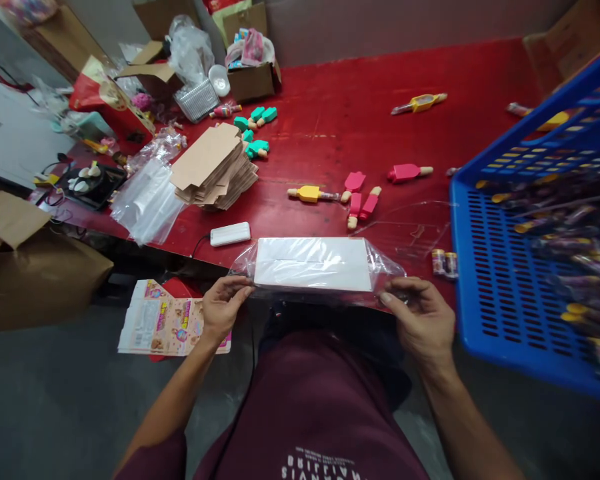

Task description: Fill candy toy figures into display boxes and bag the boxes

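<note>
A long white box [313,265] lies at the front edge of the red table, inside clear plastic wrap [386,261] that spreads past both its ends. My left hand [226,303] pinches the wrap by the box's near left corner. At the near right corner, my right hand [421,317] grips the wrap between thumb and fingers. Both hands stay just off the box itself. Beyond it lie several pink paddle-shaped pieces [361,200] with tan ends and a yellow one [309,194] with a clear tube.
A blue basket [457,267] full of wrapped yellow-capped items stands at right, beside two small printed cylinders [445,263]. Left of the box are a white power bank [230,234], stacked flat cardboard [207,163] and clear bags [147,200]. Open cartons [253,81] stand at the back.
</note>
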Available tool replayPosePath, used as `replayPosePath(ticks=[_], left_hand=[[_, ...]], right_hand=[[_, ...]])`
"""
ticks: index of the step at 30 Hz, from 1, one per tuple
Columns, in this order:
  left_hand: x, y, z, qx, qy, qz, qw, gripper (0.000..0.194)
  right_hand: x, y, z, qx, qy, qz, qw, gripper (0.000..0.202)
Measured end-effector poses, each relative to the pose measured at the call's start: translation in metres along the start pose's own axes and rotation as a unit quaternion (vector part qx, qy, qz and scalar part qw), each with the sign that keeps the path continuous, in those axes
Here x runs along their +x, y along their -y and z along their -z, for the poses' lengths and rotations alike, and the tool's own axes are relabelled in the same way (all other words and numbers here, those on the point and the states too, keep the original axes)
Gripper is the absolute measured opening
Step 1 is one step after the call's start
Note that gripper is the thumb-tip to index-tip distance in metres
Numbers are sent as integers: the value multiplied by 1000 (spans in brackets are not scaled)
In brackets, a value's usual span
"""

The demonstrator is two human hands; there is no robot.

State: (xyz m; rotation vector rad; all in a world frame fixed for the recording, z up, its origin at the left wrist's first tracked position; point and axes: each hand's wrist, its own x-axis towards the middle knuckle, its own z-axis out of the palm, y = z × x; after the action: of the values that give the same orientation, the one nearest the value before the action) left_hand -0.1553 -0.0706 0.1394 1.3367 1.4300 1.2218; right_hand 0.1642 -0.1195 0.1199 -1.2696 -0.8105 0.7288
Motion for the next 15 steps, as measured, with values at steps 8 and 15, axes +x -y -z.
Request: replayPosePath(ticks=[8,15], left_hand=[[14,60,-22,157,-139,-262,942,16],[-2,15,-50,47,-268,-169,947,27]], right_hand=[[8,-40,-6,-304,-74,390,866,24],[-16,-24,-20,-289,-181,217,915,24]])
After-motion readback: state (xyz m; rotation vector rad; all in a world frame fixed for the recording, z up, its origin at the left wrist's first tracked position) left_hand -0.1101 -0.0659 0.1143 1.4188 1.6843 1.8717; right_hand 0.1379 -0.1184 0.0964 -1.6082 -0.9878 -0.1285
